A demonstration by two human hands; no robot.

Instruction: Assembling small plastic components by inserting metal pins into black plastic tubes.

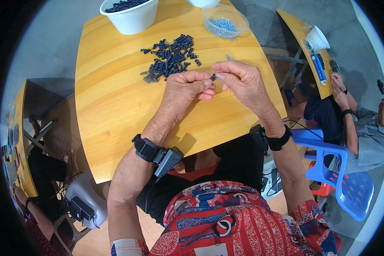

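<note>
Over the middle of the wooden table (115, 111), my left hand (181, 87) pinches a small black plastic part (213, 77) between thumb and fingers. Facing it, my right hand (243, 83) is closed, thumb and forefinger pressed together right at that part. Whatever the right fingertips hold is too small to make out. Just beyond my left hand lies a loose pile of black plastic parts (170, 57), short and tube-like. A few small silvery screws (228, 57) lie beyond my right hand.
At the far edge stand a white bowl (132, 19) of black parts and a clear round tub (225, 23) of small silvery pieces. A blue plastic chair (341, 179) is at the right, near a co-worker (371, 136) at another table. Another person sits at the left.
</note>
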